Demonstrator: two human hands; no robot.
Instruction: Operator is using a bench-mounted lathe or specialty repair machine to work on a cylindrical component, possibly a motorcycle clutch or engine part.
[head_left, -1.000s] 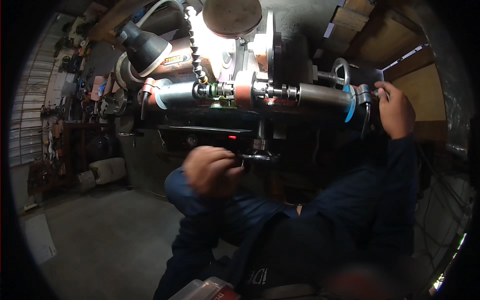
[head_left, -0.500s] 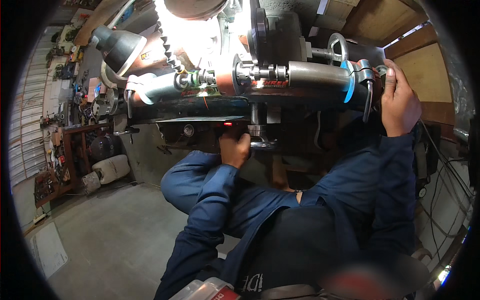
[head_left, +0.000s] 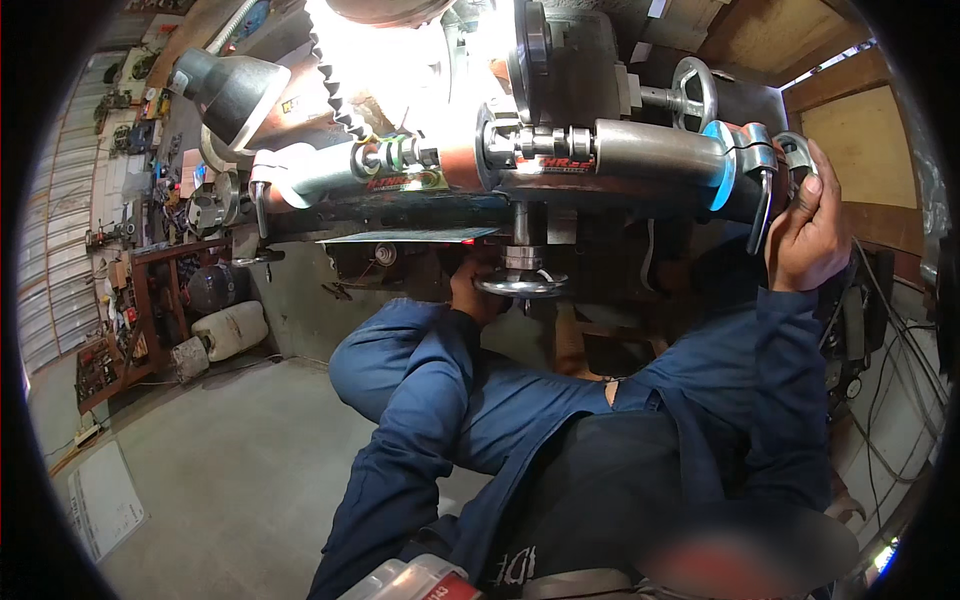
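Observation:
A machine carries a shaft with several lobes [head_left: 545, 142] between two steel cylinders, the right one [head_left: 655, 148] beside a blue ring [head_left: 722, 190] and a clamp with a hanging lever [head_left: 766, 205]. My right hand [head_left: 805, 235] has its fingers wrapped on a metal knob [head_left: 797, 152] at the machine's right end. My left hand [head_left: 470, 285] reaches under the machine just left of a chrome handwheel [head_left: 520, 283]; its fingers are mostly hidden in shadow there.
A black lamp [head_left: 220, 90] and a segmented hose [head_left: 338, 90] stand over the machine. A second handwheel [head_left: 690, 95] is at the back right. A tool rack [head_left: 140, 300], a white jerrycan [head_left: 225, 330] and hanging cables [head_left: 895, 360] line the sides. My bent legs sit below the machine.
My left hand has risen from lower left to under the machine by the handwheel. My right hand stays at the right end, its fingers shifted further around the knob. The view has shifted slightly.

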